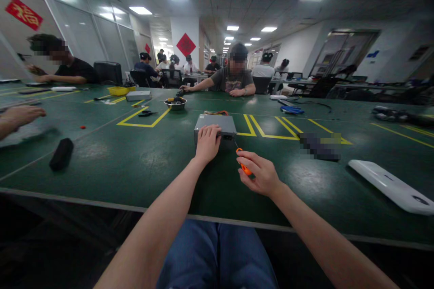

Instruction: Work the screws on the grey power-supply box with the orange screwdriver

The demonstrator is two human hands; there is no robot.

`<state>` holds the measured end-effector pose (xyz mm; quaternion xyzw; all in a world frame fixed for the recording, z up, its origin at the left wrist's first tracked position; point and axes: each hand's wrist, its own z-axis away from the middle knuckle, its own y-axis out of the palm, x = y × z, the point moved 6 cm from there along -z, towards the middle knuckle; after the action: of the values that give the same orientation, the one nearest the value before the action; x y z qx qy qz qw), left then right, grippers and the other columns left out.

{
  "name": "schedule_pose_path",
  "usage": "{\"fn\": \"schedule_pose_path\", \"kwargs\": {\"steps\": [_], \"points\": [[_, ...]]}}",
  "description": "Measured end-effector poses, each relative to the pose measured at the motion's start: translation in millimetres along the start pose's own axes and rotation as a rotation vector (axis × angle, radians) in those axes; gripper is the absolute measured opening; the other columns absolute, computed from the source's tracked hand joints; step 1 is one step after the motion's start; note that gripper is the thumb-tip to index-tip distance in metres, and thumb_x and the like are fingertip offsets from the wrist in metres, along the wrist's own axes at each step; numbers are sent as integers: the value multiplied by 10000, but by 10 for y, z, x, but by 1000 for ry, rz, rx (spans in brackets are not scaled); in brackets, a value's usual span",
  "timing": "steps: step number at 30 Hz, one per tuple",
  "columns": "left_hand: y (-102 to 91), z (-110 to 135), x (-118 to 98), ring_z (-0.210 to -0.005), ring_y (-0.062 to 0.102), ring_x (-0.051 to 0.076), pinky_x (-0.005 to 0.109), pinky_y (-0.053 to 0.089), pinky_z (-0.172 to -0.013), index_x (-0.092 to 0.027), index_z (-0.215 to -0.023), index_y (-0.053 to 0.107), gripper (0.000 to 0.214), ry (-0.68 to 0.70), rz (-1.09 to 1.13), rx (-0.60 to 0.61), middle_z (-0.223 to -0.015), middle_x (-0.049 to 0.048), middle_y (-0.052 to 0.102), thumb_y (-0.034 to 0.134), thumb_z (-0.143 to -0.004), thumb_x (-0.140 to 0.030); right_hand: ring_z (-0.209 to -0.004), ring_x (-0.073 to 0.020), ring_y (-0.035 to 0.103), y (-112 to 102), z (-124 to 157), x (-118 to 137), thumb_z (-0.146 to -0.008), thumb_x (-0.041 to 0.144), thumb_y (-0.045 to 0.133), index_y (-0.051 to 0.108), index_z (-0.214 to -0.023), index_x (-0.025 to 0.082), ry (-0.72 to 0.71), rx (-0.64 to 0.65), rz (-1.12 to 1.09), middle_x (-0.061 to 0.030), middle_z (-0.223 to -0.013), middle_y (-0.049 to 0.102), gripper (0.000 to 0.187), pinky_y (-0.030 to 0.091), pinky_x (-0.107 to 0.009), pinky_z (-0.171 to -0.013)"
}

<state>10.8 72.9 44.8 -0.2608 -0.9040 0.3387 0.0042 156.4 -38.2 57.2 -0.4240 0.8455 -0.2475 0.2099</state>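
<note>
A grey metal computer power supply unit (217,120) sits on the green table in front of me, its power socket side facing me and coloured wires at its far edge. My left hand (207,143) holds it, fingers laid over the top near the front edge; the thumb's grip is partly hidden. In my right hand (260,174) is a screwdriver (246,170) with an orange handle, gripped between thumb and fingers. Its thin shaft points up and left to the unit's lower right front corner. Whether the tip sits in a screw is too small to tell.
A metal bowl (175,104) with small items stands beyond the unit. To the right lie a blurred dark object (318,146) and a white device (389,185). A black case (61,154) and another person's hand (22,117) are at left. A person (233,72) sits opposite.
</note>
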Motion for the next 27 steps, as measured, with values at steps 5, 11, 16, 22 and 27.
{"fn": "schedule_pose_path", "kwargs": {"steps": [5,11,16,22,27], "points": [[5,1,-1,-1189,450,172,372,251,-1077,-232,-1085,489,226,0,2,-5,-1228,14,559,462,-863,-205,-875,-218,630,30,5,9,-823,211,501,531,-1026,164,-17,28,35,-138,-1034,602,211,541,-324,-687],[-2,2,2,-1182,454,174,375,259,-1071,-232,-1084,490,226,-1,7,-1,-1229,17,558,466,-860,-205,-1050,-239,568,58,-3,17,-881,275,408,449,-1197,151,3,143,-98,-165,-1184,519,342,524,-365,-807],[0,3,7,-1180,457,176,378,258,-1072,-230,-1078,492,222,-3,15,-4,-1226,19,560,465,-860,-202,-1042,-240,580,53,1,-17,-858,312,504,433,-1124,181,63,53,-132,-152,-1143,554,305,531,-363,-793],[0,1,6,-1185,454,174,377,257,-1074,-232,-1084,489,229,0,14,-4,-1231,16,557,469,-858,-201,-1001,-231,593,88,23,-43,-850,365,531,412,-1118,202,97,67,-187,-141,-1136,547,336,537,-348,-746],[-5,-2,-2,-1181,458,173,378,257,-1076,-233,-1081,494,226,0,7,3,-1233,18,557,460,-860,-201,-1018,-237,585,77,0,-8,-890,332,422,437,-1201,188,77,147,-141,-157,-1188,496,344,535,-345,-744]]}}
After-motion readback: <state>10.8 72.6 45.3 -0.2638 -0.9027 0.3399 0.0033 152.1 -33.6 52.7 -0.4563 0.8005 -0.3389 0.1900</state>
